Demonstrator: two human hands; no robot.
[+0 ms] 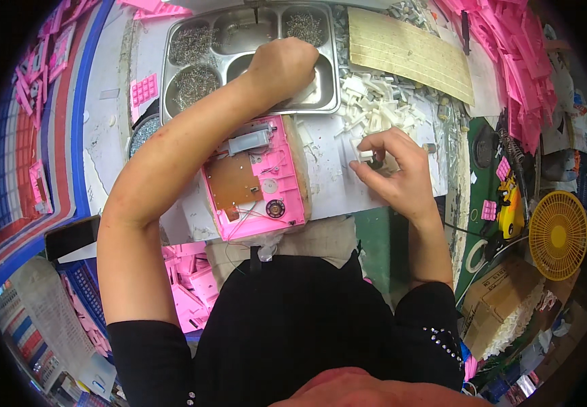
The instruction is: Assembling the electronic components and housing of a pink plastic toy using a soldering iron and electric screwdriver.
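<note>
My left hand (pixel 283 66) reaches over a lower compartment of the metal tray (pixel 340 41). Its fingers are curled and point away from me, so what they hold, if anything, is hidden. Between the thumb and index finger of my right hand (pixel 402 173) is a small white plastic part (pixel 367 155), at the near edge of a heap of white plastic pieces (pixel 383 102). Beneath my left forearm lies a pink plastic casing (pixel 293 173), open side up. Inside it are a brown board (pixel 231 182), a grey box-shaped part (pixel 249 141), thin wires and a round dark part (pixel 275 207).
Small metal screws (pixel 195 85) fill several tray compartments. A driver tip (pixel 255 12) hangs above the tray. A yellowish ridged sheet (pixel 409 51) lies at the far right, near stacked pink parts (pixel 510 61). Beyond the right table edge are a yellow fan (pixel 558 235) and a cardboard box (pixel 497 298).
</note>
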